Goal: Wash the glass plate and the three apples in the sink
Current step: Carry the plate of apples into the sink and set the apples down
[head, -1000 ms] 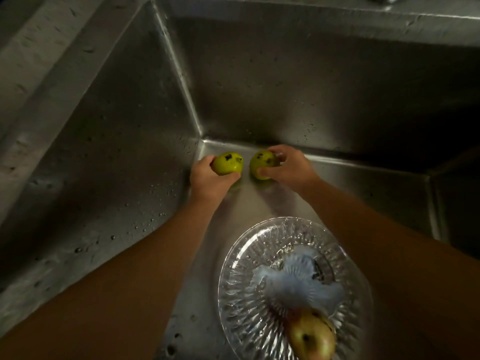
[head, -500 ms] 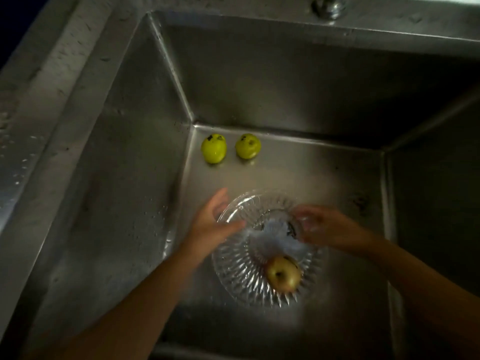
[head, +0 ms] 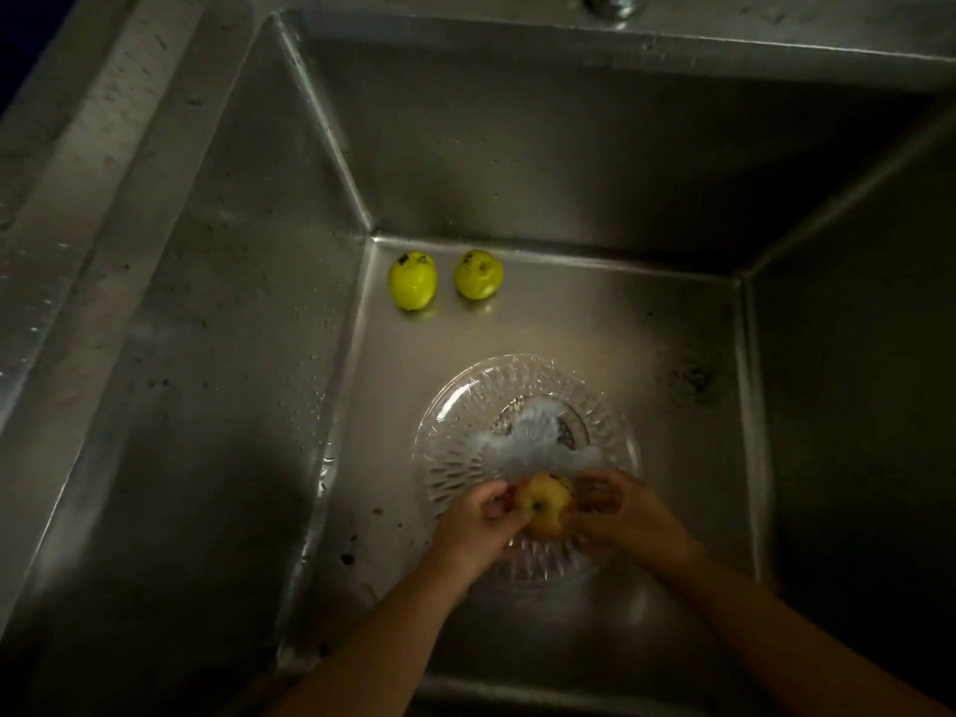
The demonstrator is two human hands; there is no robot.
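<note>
fingers: your left hand [head: 478, 517] and right hand [head: 618, 509] are both curled round the yellow apple [head: 544, 504], left fingertips [head: 499, 501] on its left side, right ones on its right; each hand is gripping it
apple: it sits between your palms over the near edge of the plate [head: 522, 385]; whether it rests on the glass or is lifted clear you cannot tell from here
plate: flat on the sink [head: 569, 313] floor, right of centre, with a patch of white foam [head: 538, 442] across its middle
green apples: two [head: 412, 279] [head: 478, 274] stand side by side, just apart, at the far left corner of the floor, well apart from the plate
water: no stream shows; the tap base [head: 615, 2] is only just in view at the far edge
step: this looks like rubbing the first apple
how: turn the fruit between both palms so every side gets rubbed, and work a thumb into the stem dimple and the dark spot at the top
care: wet fruit will likely be slippery, so keep it low over the plate and don't squeeze hard
left to do: probably both green apples and the foam on the plate
</note>
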